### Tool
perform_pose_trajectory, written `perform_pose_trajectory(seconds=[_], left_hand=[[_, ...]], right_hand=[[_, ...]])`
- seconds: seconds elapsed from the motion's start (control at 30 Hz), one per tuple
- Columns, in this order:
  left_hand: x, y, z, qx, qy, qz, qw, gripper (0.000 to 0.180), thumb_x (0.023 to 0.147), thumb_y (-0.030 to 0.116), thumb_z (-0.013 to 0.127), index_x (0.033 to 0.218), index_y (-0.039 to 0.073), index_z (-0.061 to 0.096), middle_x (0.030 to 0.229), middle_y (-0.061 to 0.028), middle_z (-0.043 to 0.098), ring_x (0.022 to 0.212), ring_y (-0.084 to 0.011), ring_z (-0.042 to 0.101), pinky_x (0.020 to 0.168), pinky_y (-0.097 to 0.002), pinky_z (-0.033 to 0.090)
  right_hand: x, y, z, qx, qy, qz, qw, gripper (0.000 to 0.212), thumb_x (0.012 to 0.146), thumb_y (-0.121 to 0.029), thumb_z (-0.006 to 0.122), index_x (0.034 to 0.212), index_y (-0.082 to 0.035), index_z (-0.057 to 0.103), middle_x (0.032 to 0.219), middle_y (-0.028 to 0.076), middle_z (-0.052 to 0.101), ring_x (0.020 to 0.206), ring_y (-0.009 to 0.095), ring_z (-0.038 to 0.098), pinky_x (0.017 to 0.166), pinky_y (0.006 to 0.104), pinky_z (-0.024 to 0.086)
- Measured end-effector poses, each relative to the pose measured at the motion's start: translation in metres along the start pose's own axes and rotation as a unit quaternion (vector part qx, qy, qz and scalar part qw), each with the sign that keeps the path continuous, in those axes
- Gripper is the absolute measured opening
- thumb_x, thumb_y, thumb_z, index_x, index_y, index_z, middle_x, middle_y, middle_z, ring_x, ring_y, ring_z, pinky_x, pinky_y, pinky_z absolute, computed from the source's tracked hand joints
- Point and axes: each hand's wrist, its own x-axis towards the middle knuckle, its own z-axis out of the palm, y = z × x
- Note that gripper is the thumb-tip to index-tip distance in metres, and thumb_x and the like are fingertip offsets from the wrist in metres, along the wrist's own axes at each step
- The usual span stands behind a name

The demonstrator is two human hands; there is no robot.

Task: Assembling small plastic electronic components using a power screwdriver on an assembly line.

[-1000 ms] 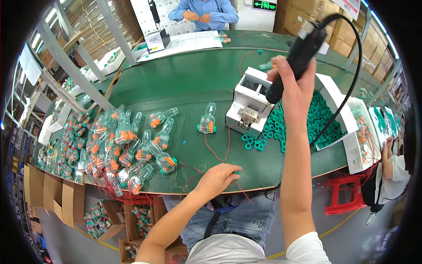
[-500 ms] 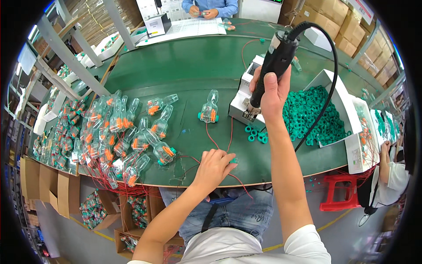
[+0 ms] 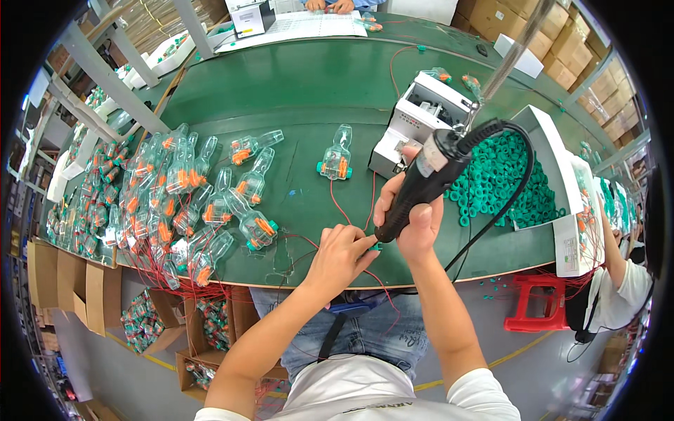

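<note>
My right hand (image 3: 420, 228) is wrapped round a black corded electric screwdriver (image 3: 430, 172), tilted with its lower end down beside my left fingertips. The bit's tip is hidden there. My left hand (image 3: 340, 256), fingers closed, pinches a small green plastic part (image 3: 377, 246) against the table near its front edge; most of it is covered. Thin red wires run beneath this hand. Beyond it lies a clear bottle-shaped plastic piece (image 3: 337, 158) with an orange insert and green ends. A white screw feeder box (image 3: 421, 116) stands just past the screwdriver.
Several similar clear pieces (image 3: 179, 168) are heaped at the left of the green table (image 3: 281, 98). A white box (image 3: 544, 126) of green rings stands right. A red stool (image 3: 537, 302) and cardboard boxes (image 3: 105, 302) are below. Another person's hands (image 3: 330, 5) are at the far side.
My right hand has brought the screwdriver down and nearer, from the screw feeder to my left fingertips. My left hand stays at the green part. The view has shifted slightly.
</note>
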Motion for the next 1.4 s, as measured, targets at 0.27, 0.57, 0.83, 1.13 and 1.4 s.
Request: perform_pose_trajectory(seconds=[0.27, 0.57, 0.83, 1.13, 1.4], left_hand=[[0.003, 0.0, 0.0, 0.078, -0.007, 0.045, 0.996, 0.022, 0.081, 0.021, 0.076, 0.095, 0.008, 0.065, 0.091, -0.0043, 0.055, 0.087, -0.024, 0.054, 0.079, -0.039, 0.041], [0.009, 0.008, 0.017, 0.197, -0.09, 0.058, 0.974, 0.02, 0.09, 0.025, 0.063, 0.086, 0.006, 0.059, 0.083, -0.0103, 0.054, 0.081, -0.0266, 0.058, 0.071, -0.0385, 0.052], [-0.032, 0.072, -0.044, -0.081, 0.028, -0.112, 0.99, 0.029, 0.087, 0.017, 0.073, 0.105, 0.0, 0.056, 0.1, -0.0185, 0.058, 0.093, -0.035, 0.06, 0.083, -0.0423, 0.049], [-0.097, 0.056, -0.081, 0.03, -0.259, 0.009, 0.965, 0.018, 0.081, 0.024, 0.066, 0.083, 0.007, 0.062, 0.082, -0.0103, 0.059, 0.081, -0.031, 0.063, 0.071, -0.045, 0.052], [-0.171, 0.055, -0.127, 0.17, -0.575, -0.221, 0.77, 0.013, 0.08, 0.014, 0.06, 0.079, 0.004, 0.067, 0.073, -0.0143, 0.068, 0.069, -0.0331, 0.07, 0.058, -0.048, 0.055]], right_hand=[[-0.012, 0.004, 0.0, 0.015, -0.079, -0.009, 0.997, 0.103, 0.082, -0.068, 0.068, 0.141, 0.009, 0.034, 0.075, 0.007, 0.058, 0.055, 0.014, 0.058, 0.048, 0.0264, 0.047], [0.012, -0.055, -0.014, 0.025, 0.059, -0.014, 0.998, 0.111, 0.072, -0.066, 0.078, 0.144, 0.005, 0.031, 0.077, 0.007, 0.061, 0.055, 0.017, 0.06, 0.048, 0.0285, 0.05], [0.022, -0.101, -0.046, -0.258, 0.13, -0.105, 0.952, 0.063, 0.095, -0.026, 0.065, 0.141, 0.009, 0.04, 0.093, 0.014, 0.06, 0.083, 0.018, 0.061, 0.076, 0.0324, 0.052], [-0.019, -0.042, 0.051, -0.389, -0.235, -0.263, 0.851, 0.045, 0.067, -0.002, 0.068, 0.112, -0.008, 0.068, 0.096, 0.007, 0.063, 0.077, 0.027, 0.061, 0.066, 0.0386, 0.05], [-0.032, 0.029, 0.092, -0.492, -0.305, -0.104, 0.809, 0.019, 0.085, -0.011, 0.061, 0.103, -0.006, 0.064, 0.088, 0.008, 0.055, 0.079, 0.027, 0.059, 0.069, 0.0383, 0.048]])
